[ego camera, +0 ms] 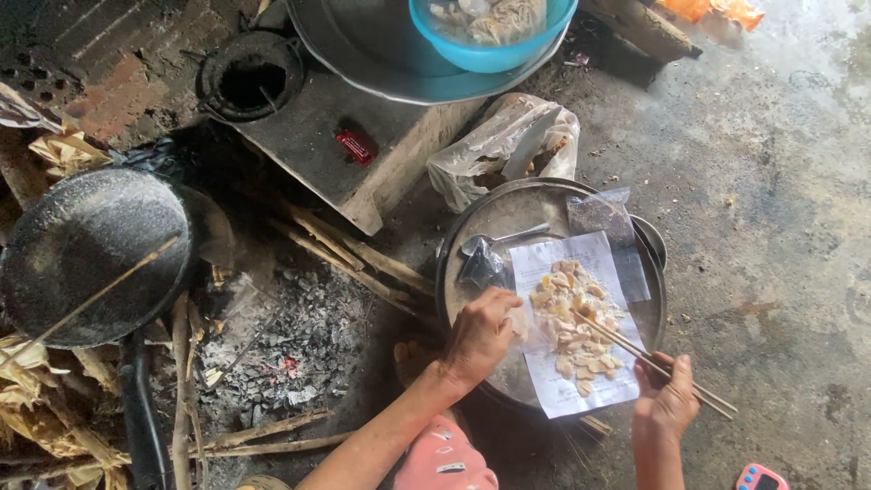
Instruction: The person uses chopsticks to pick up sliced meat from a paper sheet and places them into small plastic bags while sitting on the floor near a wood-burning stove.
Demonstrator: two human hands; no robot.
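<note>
The right hand (pixel 667 399) has its grip closed on a pair of chopsticks (pixel 649 359), tips among pale fried pieces (pixel 573 327) heaped on white paper (pixel 590 399) in a round metal tray (pixel 494 218) on the floor. The left hand (pixel 479 334) pinches the paper's edge. Risk: a tug could slide pieces off; the ash and embers (pixel 290 354) lie near.

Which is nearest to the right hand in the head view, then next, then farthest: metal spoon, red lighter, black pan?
From the right hand:
1. Metal spoon, on the round tray, up and left.
2. Red lighter, on the slab beyond.
3. Black pan, far left by the ashes.
</note>
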